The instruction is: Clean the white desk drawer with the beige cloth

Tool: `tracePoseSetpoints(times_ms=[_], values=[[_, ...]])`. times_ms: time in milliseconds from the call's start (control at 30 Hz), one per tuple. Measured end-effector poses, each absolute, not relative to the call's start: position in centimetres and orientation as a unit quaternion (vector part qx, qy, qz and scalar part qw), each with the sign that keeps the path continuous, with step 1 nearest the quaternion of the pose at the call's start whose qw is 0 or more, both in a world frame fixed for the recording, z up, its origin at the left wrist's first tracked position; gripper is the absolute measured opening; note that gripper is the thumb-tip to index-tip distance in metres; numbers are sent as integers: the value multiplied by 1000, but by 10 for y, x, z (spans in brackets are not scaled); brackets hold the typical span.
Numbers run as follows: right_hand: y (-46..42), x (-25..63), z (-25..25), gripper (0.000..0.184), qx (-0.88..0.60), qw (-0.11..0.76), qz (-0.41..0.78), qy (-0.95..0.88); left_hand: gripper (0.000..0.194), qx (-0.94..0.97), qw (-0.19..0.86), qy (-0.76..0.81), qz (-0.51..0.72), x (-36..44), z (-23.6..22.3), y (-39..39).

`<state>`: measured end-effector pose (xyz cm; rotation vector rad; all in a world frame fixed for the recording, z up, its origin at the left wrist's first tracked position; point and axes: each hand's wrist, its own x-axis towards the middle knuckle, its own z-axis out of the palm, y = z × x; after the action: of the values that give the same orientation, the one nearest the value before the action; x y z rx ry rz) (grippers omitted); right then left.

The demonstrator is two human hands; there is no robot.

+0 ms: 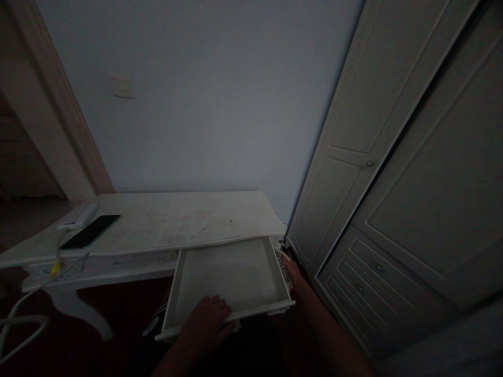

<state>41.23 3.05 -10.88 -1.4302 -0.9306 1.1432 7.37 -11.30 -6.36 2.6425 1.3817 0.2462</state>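
Note:
A white drawer (pixel 231 272) is pulled well out of the white table (pixel 176 214), and its inside is bare. Over its front panel lies my left hand (pixel 208 317), fingers curled across the top edge to grip it. My right hand (pixel 293 269) is along the drawer's right outer side, partly closed around a patterned piece, apparently cloth (pixel 283 268), that is squeezed near the table's corner. Part of that piece and some of the right fingertips are hidden by the drawer side and the dim light.
On the table's left lie a dark phone (pixel 91 232) and a white box-like device (pixel 78 215). A white cable (pixel 23 298) with a yellow tag (pixel 55 268) hangs off the left edge. At right stands a wardrobe (pixel 346 199) with small drawers; a wall (pixel 212 104) is behind.

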Motion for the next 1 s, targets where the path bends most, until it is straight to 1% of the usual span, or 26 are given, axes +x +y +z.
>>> tracePoseSetpoints(times_ms=[167, 300, 433, 533, 600, 667, 700, 767, 833, 900, 933, 1000], values=[[-26, 431, -126, 49, -602, 474, 509, -392, 14, 880, 83, 459, 86, 75, -67, -111], [-34, 438, -109, 56, -546, 506, 504, -438, 12, 877, 88, 466, 73, 76, -64, -112], [-4, 427, -71, 56, -531, 550, 434, -476, 12, 875, 90, 469, 78, 76, -62, -114], [17, 413, -41, 60, -551, 532, 332, -551, 13, 872, 93, 475, 73, 75, -63, -115], [20, 404, -24, 64, -559, 468, 217, -650, 15, 870, 92, 479, 71, 74, -65, -115], [15, 394, -12, 72, -542, 353, 108, -755, 17, 871, 90, 478, 72, 74, -67, -114], [12, 388, -9, 77, -519, 289, 74, -801, 18, 872, 90, 475, 75, 74, -67, -114], [6, 370, -9, 84, -454, 176, 45, -872, 20, 874, 87, 470, 87, 74, -67, -114], [7, 348, -18, 87, -389, 84, 45, -916, 21, 875, 81, 468, 90, 75, -67, -114], [15, 324, -30, 87, -346, 25, 52, -936, 20, 875, 75, 471, 82, 76, -65, -115], [22, 314, -35, 87, -337, 12, 55, -940, 18, 876, 74, 471, 77, 76, -65, -115], [39, 295, -42, 84, -348, 19, 61, -935, 16, 877, 70, 470, 74, 76, -64, -115]])
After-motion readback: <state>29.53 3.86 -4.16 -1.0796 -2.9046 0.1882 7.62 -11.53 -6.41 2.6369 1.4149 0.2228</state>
